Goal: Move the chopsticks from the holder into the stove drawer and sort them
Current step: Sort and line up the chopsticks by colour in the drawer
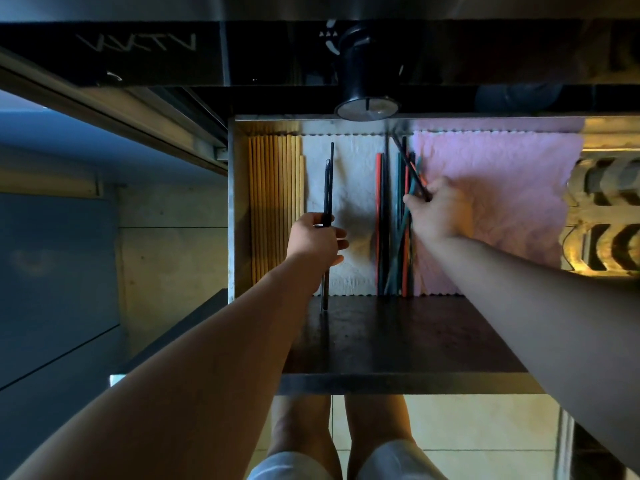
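Left hand (317, 237) fingers (341, 244) clamped round a pair of black chopsticks (328, 188), thumb side gripping near mid-length, tips pointing to the drawer's back wall, butt ends sticking out past the wrist over the drawer's dark front ledge (398, 337); held parallel and above the white cloth (349, 188), probably to lay them as a matched pair in their own lane. Right hand (438, 211) fingers pinched together on one black chopstick (410, 168), lifted at a slant out of the mixed pile (398, 230) of red, teal and dark sticks lying along the seam between the white cloth and the pink cloth (495, 188); looks like it is picking blacks out of the colours. Bamboo chopsticks (275, 209) already lined tight side by side against the left wall of the stove drawer (231, 202), so that group seems sorted. Two red sticks lie straight at the pile's left edge, the rest cross each other, not yet sorted. Holder not in view. Black knob (365, 88) hangs above the drawer's back edge. Person's legs and pale floor tiles (467, 427) visible below the drawer front. Judging stage: transfer mostly done, sorting by colour midway.
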The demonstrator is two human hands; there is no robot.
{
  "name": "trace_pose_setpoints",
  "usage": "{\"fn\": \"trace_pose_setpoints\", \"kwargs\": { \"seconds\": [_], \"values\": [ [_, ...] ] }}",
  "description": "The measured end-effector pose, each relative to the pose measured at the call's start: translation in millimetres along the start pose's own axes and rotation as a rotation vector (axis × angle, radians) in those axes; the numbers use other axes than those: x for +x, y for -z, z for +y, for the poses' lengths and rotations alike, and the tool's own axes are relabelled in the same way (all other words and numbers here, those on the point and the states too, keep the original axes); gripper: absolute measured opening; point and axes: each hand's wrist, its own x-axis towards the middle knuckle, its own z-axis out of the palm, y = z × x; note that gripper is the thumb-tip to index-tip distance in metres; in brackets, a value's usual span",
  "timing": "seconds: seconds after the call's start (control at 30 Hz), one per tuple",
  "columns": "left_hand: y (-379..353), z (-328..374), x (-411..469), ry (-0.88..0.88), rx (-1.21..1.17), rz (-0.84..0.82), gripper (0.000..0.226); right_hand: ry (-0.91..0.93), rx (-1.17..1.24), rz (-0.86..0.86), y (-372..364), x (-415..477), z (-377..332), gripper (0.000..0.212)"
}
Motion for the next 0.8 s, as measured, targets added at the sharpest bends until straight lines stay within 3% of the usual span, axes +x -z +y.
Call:
{"fn": "trace_pose_setpoints", "kwargs": {
  "seconds": [0.13, 0.37, 0.5, 0.8],
  "values": [
    [-2, -2, 1, 0.006, -0.006, 0.008, 0.031, 0.088, 0.025, -0.047, -9, -6, -11, 0.016],
    [-4, 1, 2, 0.001, 0.015, 0.013, 0.029, 0.015, -0.081, -0.077, -26, -5, -24, 0.019],
    [-2, 4, 3, -0.005, 0.025, 0.018, 0.027, -0.017, -0.163, -0.109, -28, 0, -32, 0.031],
    [-2, 5, -1, -0.011, 0.005, 0.005, 0.031, -0.033, -0.048, -0.111, -11, 3, -24, 0.029]
  ]
}}
